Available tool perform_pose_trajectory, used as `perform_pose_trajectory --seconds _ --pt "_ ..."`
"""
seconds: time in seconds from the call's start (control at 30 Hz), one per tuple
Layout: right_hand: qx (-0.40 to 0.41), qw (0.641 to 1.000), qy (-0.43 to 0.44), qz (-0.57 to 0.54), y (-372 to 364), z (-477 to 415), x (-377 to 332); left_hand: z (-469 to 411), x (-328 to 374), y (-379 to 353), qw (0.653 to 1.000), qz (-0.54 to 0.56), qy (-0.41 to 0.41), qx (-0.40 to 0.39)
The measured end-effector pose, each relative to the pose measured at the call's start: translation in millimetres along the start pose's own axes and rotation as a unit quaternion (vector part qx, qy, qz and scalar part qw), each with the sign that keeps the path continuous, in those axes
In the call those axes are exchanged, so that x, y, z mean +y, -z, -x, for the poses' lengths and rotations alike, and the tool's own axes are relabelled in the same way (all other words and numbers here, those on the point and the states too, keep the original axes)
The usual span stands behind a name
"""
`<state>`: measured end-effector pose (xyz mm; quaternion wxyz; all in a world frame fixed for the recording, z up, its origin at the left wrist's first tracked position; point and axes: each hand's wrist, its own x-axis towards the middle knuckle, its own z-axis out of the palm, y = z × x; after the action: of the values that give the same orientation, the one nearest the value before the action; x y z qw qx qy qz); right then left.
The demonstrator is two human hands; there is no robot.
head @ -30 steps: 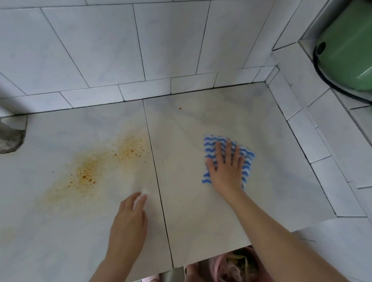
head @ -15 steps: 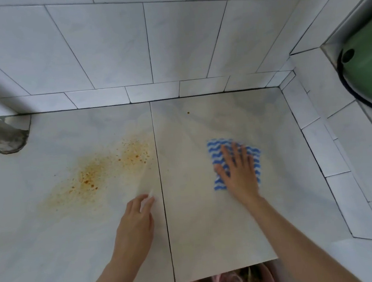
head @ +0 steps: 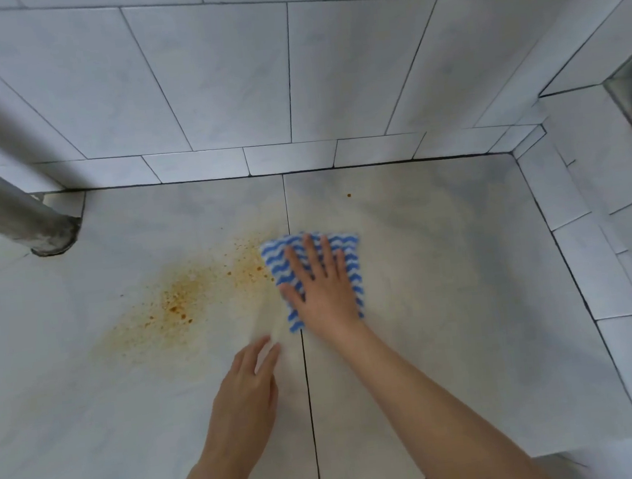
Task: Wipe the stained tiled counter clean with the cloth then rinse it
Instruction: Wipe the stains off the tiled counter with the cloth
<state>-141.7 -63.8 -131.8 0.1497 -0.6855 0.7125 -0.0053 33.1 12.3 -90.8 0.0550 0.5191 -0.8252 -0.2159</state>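
Both my hands are down on the pale grey tiled surface [head: 450,303]. My right hand [head: 321,289] is spread flat on the blue and white wavy-striped cloth [head: 342,242], with fingers wide so I can push the whole cloth hard. The cloth sits on the dark line between two big tiles, touching the edge of the orange-brown speckled stain [head: 181,304] to its left. My left hand [head: 245,395] rests open near the front, holding nothing; I think it steadies me. Most of the stain is not wiped yet.
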Motion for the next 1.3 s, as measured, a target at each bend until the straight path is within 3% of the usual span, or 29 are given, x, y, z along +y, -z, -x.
perform_pose_trajectory --seconds 0.2,0.37,0.47,0.6,0.67,0.8,0.93,1.07,1.17,1.3 --pt "0.019 0.999 0.044 0.013 -9 29 23 -1 -11 3 1.0 -0.007 0.016 -0.001" --pt "0.065 0.99 -0.122 -0.01 16 13 102 -2 -9 5 1.0 0.007 0.022 0.007" --pt "0.028 0.974 -0.224 -0.025 38 -9 142 -2 -10 4 1.0 0.011 0.021 0.005" --pt "0.032 0.959 -0.279 -0.039 52 -58 143 -1 -13 2 1.0 0.012 0.011 0.008" --pt "0.026 0.965 -0.257 -0.039 52 -82 126 -1 -13 3 1.0 0.018 0.013 0.01" --pt "0.007 0.991 -0.133 -0.017 46 -102 74 -1 -11 3 1.0 0.018 0.017 0.01" --pt "-0.017 1.0 -0.002 0.012 29 -82 26 -2 -10 1 1.0 0.016 0.018 0.01" --pt "-0.031 0.993 0.109 0.033 18 -41 26 -2 -11 1 0.999 0.02 0.023 0.012" --pt "-0.014 0.994 0.103 0.016 16 -14 55 -2 -11 0 0.999 0.023 0.025 0.018" --pt "0.012 1.0 -0.017 -0.003 28 -5 119 -2 -10 0 0.999 0.019 0.026 0.016"
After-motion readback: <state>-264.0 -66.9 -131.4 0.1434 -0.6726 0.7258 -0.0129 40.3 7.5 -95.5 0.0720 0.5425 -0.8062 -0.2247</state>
